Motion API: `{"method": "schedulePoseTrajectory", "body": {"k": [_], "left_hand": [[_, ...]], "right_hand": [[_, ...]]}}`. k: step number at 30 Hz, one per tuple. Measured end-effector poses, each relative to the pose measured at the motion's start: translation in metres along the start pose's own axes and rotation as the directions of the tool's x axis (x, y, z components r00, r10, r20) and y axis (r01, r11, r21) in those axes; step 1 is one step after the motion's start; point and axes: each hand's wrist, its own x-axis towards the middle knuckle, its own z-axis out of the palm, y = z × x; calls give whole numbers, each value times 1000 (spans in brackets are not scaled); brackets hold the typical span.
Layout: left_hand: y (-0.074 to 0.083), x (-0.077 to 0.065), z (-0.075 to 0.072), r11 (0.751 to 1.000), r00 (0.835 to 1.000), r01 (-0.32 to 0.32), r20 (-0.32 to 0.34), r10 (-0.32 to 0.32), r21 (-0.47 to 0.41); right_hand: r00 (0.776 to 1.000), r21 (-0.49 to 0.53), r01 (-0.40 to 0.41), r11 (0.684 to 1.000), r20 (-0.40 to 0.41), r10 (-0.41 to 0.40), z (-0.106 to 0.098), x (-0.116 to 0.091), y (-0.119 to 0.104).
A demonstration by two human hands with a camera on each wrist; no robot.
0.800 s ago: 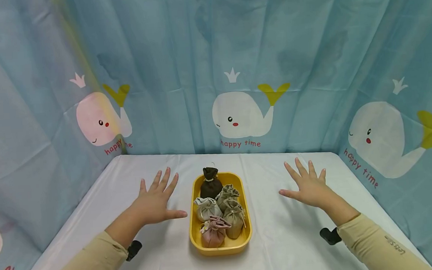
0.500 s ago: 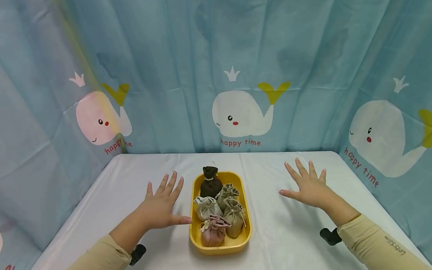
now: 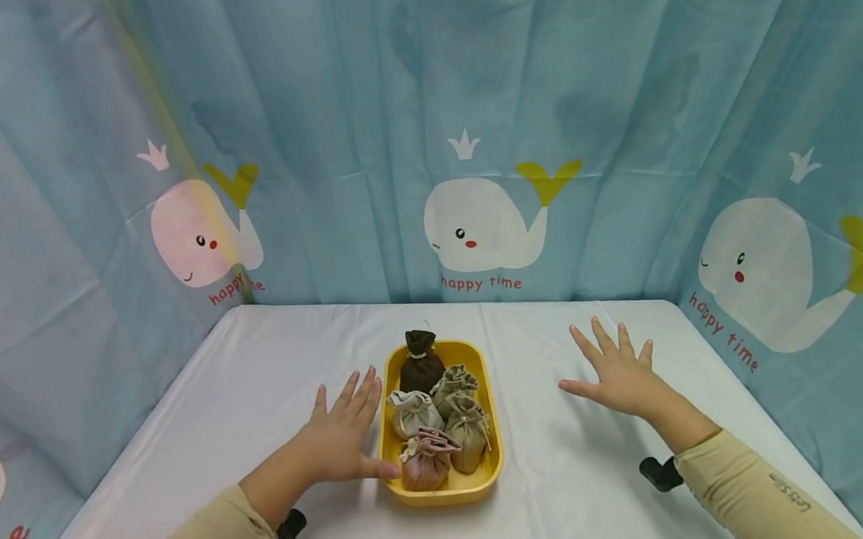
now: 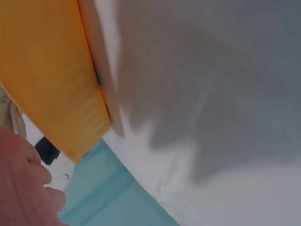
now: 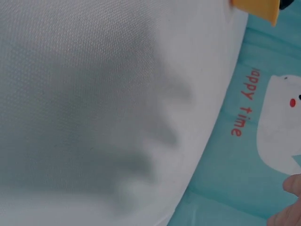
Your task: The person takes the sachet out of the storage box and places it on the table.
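Pouches (image 3: 467, 438), five in cloth, bunch up in the yellow tray (image 3: 447, 498) on the worktop (image 3: 567, 494), its walls presumably corralling them, left hand (image 3: 342, 443) wide-fingered by the rim, right hand (image 3: 620, 380) spread well apart, both empty!

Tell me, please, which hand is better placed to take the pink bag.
The left hand, probably: it is by the tray, close to the pink bag; the right hand is farther away.

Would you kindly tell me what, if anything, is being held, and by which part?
Nothing: the left hand, near the yellow oblong tray, and the right hand are spread.
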Motion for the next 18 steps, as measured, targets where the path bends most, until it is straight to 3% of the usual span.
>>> {"method": "schedulePoseTrajectory", "body": {"k": [9,18], "left_hand": [[11,-2,7,1000,1000,-9,23,10,-16],[16,-4,10,1000,999,-9,35,8,20]], "right_hand": [[1000,5,1,1000,6,-1,2,0,0],[1000,5,6,1000,16,-6,2,0,-1]]}}
